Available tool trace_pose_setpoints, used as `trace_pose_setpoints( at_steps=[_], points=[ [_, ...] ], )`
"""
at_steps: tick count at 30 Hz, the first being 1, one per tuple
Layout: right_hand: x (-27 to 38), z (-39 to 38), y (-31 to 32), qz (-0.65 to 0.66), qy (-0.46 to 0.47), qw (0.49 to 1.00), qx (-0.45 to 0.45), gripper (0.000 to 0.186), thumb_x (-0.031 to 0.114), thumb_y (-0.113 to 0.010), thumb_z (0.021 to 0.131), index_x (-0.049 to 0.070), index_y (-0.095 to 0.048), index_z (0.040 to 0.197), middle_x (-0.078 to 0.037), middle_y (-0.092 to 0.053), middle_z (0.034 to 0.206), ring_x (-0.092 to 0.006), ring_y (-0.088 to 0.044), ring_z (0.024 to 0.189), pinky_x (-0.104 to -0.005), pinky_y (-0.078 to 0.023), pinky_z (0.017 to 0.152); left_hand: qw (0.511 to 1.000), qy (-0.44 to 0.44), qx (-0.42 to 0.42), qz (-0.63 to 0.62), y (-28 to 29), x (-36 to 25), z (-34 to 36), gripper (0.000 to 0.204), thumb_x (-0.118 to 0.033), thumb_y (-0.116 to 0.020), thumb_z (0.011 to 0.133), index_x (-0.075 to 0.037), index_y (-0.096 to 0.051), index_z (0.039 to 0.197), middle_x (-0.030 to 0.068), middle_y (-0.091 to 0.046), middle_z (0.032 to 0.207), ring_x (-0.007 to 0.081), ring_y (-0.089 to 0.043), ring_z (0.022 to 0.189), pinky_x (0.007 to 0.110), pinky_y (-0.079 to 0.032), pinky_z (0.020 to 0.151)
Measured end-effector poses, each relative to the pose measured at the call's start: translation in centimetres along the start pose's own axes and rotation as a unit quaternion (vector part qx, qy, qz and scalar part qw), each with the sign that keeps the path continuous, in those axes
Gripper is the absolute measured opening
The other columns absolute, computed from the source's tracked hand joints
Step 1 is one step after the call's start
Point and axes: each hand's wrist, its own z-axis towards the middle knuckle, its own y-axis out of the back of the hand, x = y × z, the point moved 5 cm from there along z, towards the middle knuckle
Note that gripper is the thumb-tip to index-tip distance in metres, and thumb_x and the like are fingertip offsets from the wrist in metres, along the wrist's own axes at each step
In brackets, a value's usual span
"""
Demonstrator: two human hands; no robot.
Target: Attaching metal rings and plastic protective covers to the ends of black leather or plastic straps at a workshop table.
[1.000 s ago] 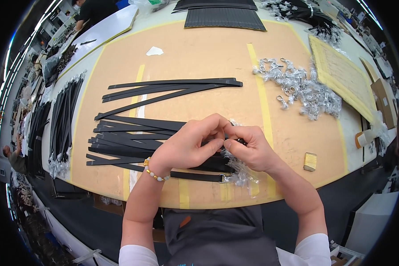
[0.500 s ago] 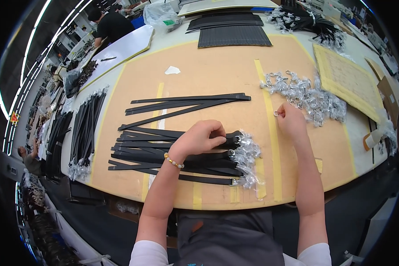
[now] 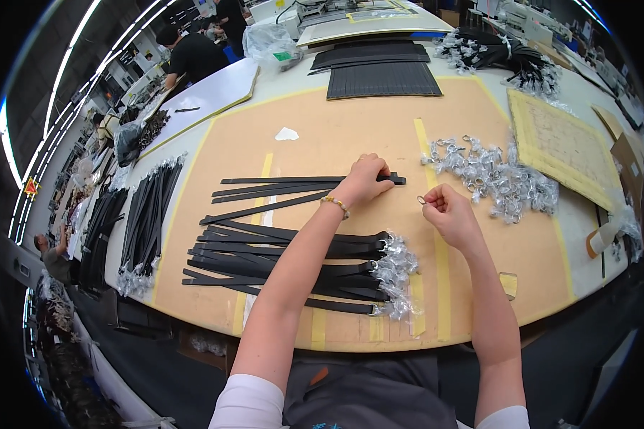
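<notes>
A broad tan work surface (image 3: 365, 125) is marked with yellow tape (image 3: 444, 307). Across its middle, flat, smooth black straps (image 3: 279, 189) are laid in a loose group. The left hand (image 3: 363, 183) is placed over them close to their right ends, which are left showing; whether a strap is gripped or merely touched cannot be told. A small silver metal ring (image 3: 421, 201) is pinched by the right hand (image 3: 451, 216), just beyond those ends; anything else enclosed by the fingers is hidden. Plastic-wrapped silver metal fittings (image 3: 497, 175) are heaped farther to the right. The straps are judged light, pliable lengthwise and somewhat slippery, best taken across the width near one end. The ring is judged hard and best held by its rim.
</notes>
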Motion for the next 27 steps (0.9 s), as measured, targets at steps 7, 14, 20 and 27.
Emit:
trace_pose_setpoints(
  at_steps=[7,14,20,27],
  points=[
    [0.4,0.4,0.2,0.311,-0.072,0.945,0.066,0.016,0.009,-0.067,0.092,0.002,-0.061,0.106,-0.003,-0.065,0.09,-0.0113,-0.065,0.08,-0.0261,-0.054,0.074,0.943,0.094,-0.031,-0.316,4.3,1.6,-1.3,0.022,-0.018,-0.074,0.094,-0.003,-0.063,0.106,0.0006,-0.064,0.095,0.0077,-0.059,0.081,0.025,-0.05,0.076],
    [0.5,-0.2,-2.2,0.465,-0.089,0.876,0.096,0.012,0.007,-0.068,0.093,0.006,-0.061,0.104,-0.002,-0.065,0.095,-0.0131,-0.066,0.088,-0.0278,-0.055,0.082,0.878,0.084,-0.055,-0.467,7.7,0.1,-5.1,0.02,-0.012,-0.073,0.095,-0.005,-0.061,0.109,-0.0019,-0.064,0.095,0.0058,-0.06,0.083,0.023,-0.051,0.078],
    [3.0,-2.5,-3.6,0.475,0.069,0.877,0.025,0.013,-0.002,-0.066,0.094,0.006,-0.061,0.102,-0.005,-0.063,0.104,-0.0136,-0.064,0.095,-0.029,-0.053,0.092,0.899,0.027,-0.019,-0.437,7.2,-8.1,-10.4,0.024,-0.01,-0.075,0.093,-0.003,-0.065,0.113,-0.0011,-0.068,0.099,0.0047,-0.062,0.092,0.023,-0.052,0.082],
    [5.4,-4.8,-3.5,0.363,0.224,0.904,0.034,0.022,-0.015,-0.066,0.087,0.006,-0.063,0.091,-0.005,-0.06,0.106,-0.0137,-0.061,0.098,-0.0286,-0.051,0.089,0.875,0.032,-0.053,-0.48,8.3,-10.8,-13.0,0.025,-0.008,-0.075,0.092,-0.002,-0.063,0.112,-0.001,-0.066,0.103,0.0048,-0.061,0.095,0.023,-0.052,0.085]
  ],
)
